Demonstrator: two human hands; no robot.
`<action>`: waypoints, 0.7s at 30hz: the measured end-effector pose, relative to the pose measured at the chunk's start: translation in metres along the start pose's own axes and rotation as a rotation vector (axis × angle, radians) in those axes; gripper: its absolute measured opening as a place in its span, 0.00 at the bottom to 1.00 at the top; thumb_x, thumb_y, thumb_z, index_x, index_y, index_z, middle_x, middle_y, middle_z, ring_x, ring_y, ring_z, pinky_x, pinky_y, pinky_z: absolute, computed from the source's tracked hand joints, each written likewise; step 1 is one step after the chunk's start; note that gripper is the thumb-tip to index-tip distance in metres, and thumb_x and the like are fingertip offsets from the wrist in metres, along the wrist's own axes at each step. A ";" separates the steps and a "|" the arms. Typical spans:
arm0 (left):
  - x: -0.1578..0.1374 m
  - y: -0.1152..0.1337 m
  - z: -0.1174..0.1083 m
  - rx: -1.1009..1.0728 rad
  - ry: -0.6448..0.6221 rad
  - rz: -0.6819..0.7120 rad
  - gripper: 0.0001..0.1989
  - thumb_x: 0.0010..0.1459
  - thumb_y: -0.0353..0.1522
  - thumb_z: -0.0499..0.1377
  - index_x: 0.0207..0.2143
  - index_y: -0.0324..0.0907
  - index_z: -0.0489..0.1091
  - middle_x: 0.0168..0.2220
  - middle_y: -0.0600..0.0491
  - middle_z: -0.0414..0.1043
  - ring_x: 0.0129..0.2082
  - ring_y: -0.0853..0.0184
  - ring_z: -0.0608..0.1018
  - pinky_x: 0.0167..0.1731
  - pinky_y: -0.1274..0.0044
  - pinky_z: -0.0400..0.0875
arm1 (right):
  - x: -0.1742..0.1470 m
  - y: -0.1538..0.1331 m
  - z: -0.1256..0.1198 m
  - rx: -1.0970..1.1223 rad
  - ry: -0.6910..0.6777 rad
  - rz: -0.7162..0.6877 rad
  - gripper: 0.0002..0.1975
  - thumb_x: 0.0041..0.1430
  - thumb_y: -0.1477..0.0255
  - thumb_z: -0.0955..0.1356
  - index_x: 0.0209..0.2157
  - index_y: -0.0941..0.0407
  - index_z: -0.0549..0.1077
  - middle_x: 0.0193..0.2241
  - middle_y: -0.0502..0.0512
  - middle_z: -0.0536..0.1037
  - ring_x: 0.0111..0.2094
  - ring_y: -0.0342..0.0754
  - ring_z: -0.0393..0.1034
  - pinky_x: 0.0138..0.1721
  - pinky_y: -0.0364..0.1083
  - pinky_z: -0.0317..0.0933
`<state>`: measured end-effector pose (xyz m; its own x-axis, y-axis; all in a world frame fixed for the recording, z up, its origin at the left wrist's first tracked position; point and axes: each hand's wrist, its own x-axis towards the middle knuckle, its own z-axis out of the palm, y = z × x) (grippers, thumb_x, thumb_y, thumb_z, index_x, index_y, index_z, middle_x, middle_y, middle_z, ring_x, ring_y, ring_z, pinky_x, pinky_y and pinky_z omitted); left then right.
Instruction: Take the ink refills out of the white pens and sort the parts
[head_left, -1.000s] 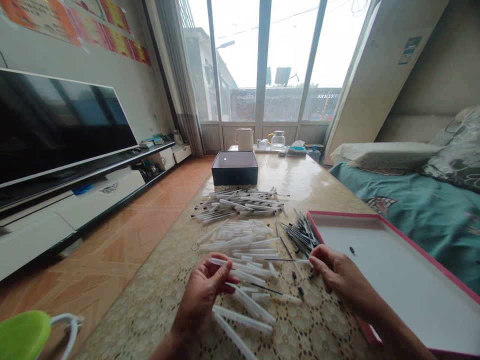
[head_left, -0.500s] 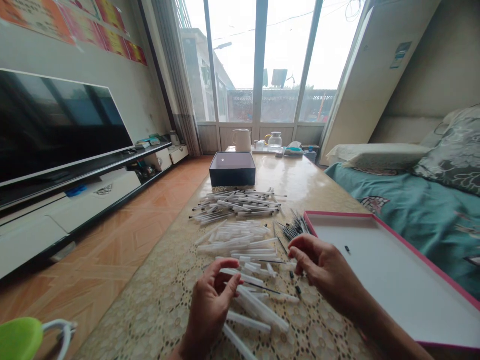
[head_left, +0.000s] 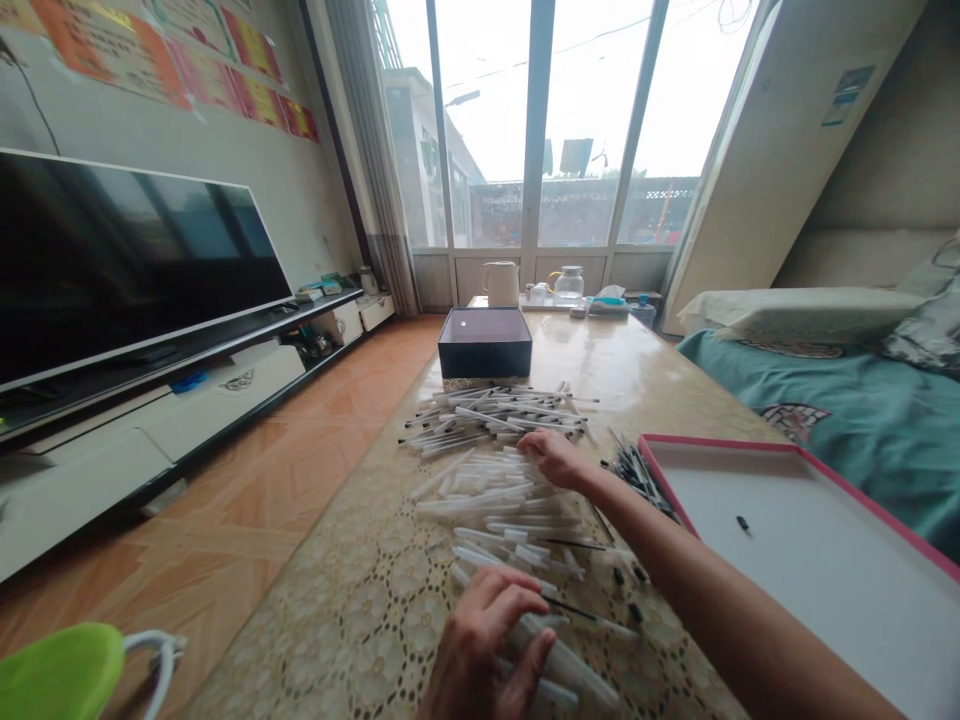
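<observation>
My left hand [head_left: 487, 640] hovers low over loose white pen barrels [head_left: 574, 665] at the near end of the table, thumb and fingers apart. Its fingers are curved, with nothing visible between them. My right hand [head_left: 555, 458] reaches forward to the near edge of a heap of white pens with dark ends [head_left: 487, 415]. Its fingers are pressed together, and what they hold, if anything, is too small to make out. Below it lie white caps and tubes [head_left: 487, 485]. Thin dark refills [head_left: 637, 470] are bunched to the right, and small black plugs [head_left: 635, 612] lie nearer.
A dark open box [head_left: 484, 358] stands behind the pens. The pink-rimmed white tray [head_left: 817, 580] on the right holds one small black piece. A kettle [head_left: 500, 284] and glass jug [head_left: 568, 286] stand at the far end. A green seat [head_left: 60, 670] is at lower left.
My right hand has moved forward and left, from beside the black plugs to the heap of pens. My left hand has shifted slightly right and lower. The whole view has swung slightly left.
</observation>
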<state>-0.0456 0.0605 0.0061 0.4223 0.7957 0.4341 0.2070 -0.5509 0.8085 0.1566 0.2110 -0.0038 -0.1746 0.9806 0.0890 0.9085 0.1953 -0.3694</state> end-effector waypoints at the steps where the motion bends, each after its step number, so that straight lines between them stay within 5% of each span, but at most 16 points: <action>1: -0.001 -0.005 0.002 0.022 -0.006 0.046 0.07 0.50 0.28 0.58 0.31 0.44 0.75 0.33 0.45 0.75 0.36 0.58 0.75 0.37 0.68 0.70 | 0.007 0.000 0.003 -0.008 -0.009 0.000 0.13 0.61 0.68 0.64 0.47 0.57 0.67 0.46 0.56 0.70 0.42 0.48 0.69 0.41 0.52 0.65; 11: -0.007 -0.027 0.008 0.139 0.013 0.176 0.05 0.52 0.29 0.56 0.33 0.43 0.70 0.33 0.48 0.73 0.36 0.62 0.74 0.35 0.70 0.71 | 0.052 0.007 0.010 -0.110 0.009 0.016 0.13 0.61 0.68 0.64 0.47 0.57 0.67 0.47 0.56 0.70 0.42 0.48 0.68 0.42 0.52 0.65; 21: -0.007 -0.021 0.003 0.186 0.012 0.155 0.06 0.52 0.29 0.56 0.35 0.43 0.69 0.34 0.48 0.74 0.36 0.62 0.76 0.36 0.70 0.72 | 0.039 -0.006 0.004 -0.192 0.031 -0.008 0.14 0.61 0.68 0.64 0.47 0.57 0.67 0.46 0.56 0.70 0.42 0.49 0.68 0.41 0.52 0.65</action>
<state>-0.0503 0.0654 -0.0155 0.4515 0.7002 0.5530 0.3001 -0.7028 0.6449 0.1430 0.2477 -0.0021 -0.1734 0.9774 0.1211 0.9633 0.1939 -0.1857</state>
